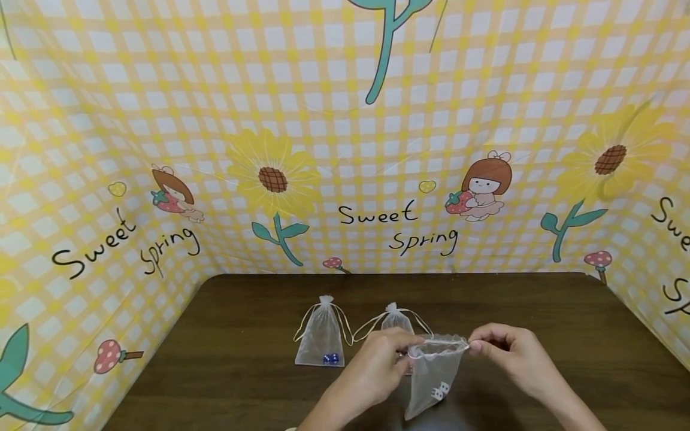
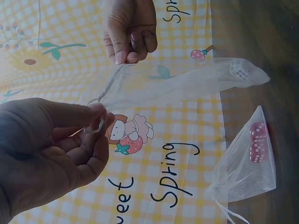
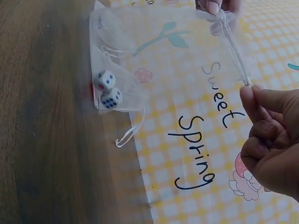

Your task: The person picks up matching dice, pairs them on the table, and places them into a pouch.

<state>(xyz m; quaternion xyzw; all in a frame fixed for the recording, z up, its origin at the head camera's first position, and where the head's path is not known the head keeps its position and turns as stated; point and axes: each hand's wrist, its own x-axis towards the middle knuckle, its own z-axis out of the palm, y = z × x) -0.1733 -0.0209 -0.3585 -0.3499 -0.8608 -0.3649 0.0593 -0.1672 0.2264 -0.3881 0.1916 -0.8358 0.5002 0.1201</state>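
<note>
Between my two hands hangs a white sheer drawstring bag (image 1: 431,380), its mouth uppermost and partly spread. Two white dice (image 1: 440,391) lie low inside it; the right wrist view shows their blue dots. My left hand (image 1: 381,362) pinches one side of the rim and the cord, thumb against fingers. At the opposite side, my right hand (image 1: 512,353) pinches the rim between thumb and fingertip, its other fingers curled. Behind the left hand, a second sheer bag (image 1: 396,323) is partly hidden; in the left wrist view red dice (image 2: 258,142) show inside it.
A third sheer bag (image 1: 318,341) with blue dice (image 1: 330,358) stands on the dark wooden table (image 1: 232,347), left of the others, its neck gathered. Cream cords lie loosely between the two standing bags. A yellow checked cloth (image 1: 323,120) hangs behind and at both sides.
</note>
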